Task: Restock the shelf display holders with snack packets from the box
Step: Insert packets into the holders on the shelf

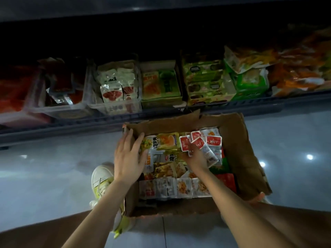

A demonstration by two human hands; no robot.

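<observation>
An open cardboard box [238, 145] sits on the floor below the shelf, filled with snack packets. My left hand [128, 156] rests flat over the box's left wall, fingers spread and straight. Inside the box, my right hand [196, 159] grips a bunch of small red-and-white packets [198, 140] near the far right corner. Yellow-green packets [163, 142] lie in the far left part, and silver packets [179, 187] line the near side. On the low shelf stand clear display holders [114, 106] with white-and-red packets.
The shelf's front rail [71, 122] runs just beyond the box. Green boxed snacks [202, 81] and orange bags [300, 72] fill the shelf's right side, red packs [16, 90] the left. My shoe [101, 179] and knees flank the box on a glossy tiled floor [44, 176].
</observation>
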